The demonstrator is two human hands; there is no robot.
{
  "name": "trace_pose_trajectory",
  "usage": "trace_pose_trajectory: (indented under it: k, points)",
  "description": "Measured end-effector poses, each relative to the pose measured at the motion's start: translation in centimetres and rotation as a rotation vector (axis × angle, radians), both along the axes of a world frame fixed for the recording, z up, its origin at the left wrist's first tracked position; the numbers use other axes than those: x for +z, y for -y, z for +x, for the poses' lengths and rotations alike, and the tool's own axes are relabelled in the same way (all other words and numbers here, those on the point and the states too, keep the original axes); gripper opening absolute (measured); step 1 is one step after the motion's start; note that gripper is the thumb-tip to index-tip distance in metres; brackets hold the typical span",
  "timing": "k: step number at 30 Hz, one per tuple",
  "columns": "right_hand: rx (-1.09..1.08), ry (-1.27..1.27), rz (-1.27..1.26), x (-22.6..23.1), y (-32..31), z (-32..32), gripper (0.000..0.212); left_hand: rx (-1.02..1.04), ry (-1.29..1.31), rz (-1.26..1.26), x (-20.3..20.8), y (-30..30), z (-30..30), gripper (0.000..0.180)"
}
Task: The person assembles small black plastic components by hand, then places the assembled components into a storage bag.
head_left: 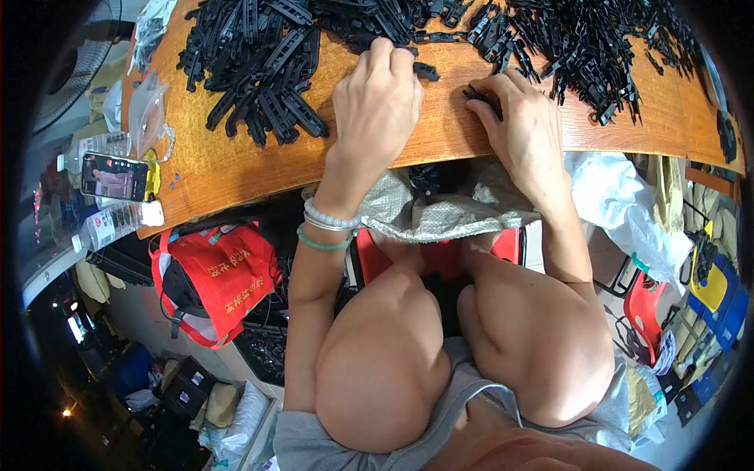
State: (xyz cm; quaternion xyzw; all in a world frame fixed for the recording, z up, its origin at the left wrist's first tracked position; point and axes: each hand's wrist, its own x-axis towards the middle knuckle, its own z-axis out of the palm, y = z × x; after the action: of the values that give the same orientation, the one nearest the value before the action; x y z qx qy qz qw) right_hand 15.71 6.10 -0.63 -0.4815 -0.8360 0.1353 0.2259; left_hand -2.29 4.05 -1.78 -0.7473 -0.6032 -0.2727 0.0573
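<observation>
Over the wooden table [259, 173], my left hand [378, 102] is closed with its fingers curled down. A black plastic piece [426, 72] pokes out beside its fingertips, which are partly hidden. Bracelets circle that wrist. To the right, my right hand [522, 118] pinches a small black plastic clip [483, 100] between thumb and fingers, near the table's front edge. Long slotted black plastic strips [275, 110] lie heaped left of my left hand. Behind and right of my right hand spreads a dense heap of small black plastic clips [597, 55].
A woven sack [448, 216] hangs open below the table edge, above my knees. At the table's left edge are a lit phone [115, 176], plastic bottles [118, 224] and a clear bag [147, 110]. A red bag [216, 282] stands lower left; a white plastic bag [628, 204] hangs right.
</observation>
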Motion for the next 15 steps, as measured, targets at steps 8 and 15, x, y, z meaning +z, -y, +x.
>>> trace_pose_trajectory:
  k: [8, 15]
  points:
    - [0.153, -0.848, -0.612, 1.8, 0.4, 0.3, 0.02, 0.005, 1.551, -0.239, 1.6, 3.0, 1.1, 0.004]
    - [0.214, -0.948, -0.681, 1.5, 1.1, -0.2, 0.009, -0.071, 1.504, -0.464, 1.9, 3.5, 1.0, 0.017]
